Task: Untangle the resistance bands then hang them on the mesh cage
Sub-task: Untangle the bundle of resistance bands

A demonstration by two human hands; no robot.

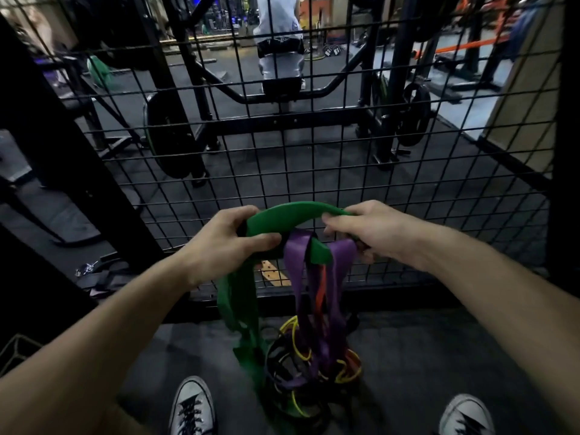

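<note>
A wide green resistance band point(295, 210) arches in front of the black mesh cage point(314, 171). Purple bands point(296, 262) and an orange band point(320, 288) hang tangled from it. Thin yellow bands point(295, 337) lie knotted on the floor.

- A person in a white top point(277, 17) sits on a bench, top centre.
- Black weight plates: one point(169, 136) left of centre, another point(414, 113) at right.
- Orange bar point(464, 46), upper right.
- Two grey sneakers, bottom edge: one point(192, 408) left, one point(464, 417) right.
- Dark rubber floor point(423, 350).
</note>
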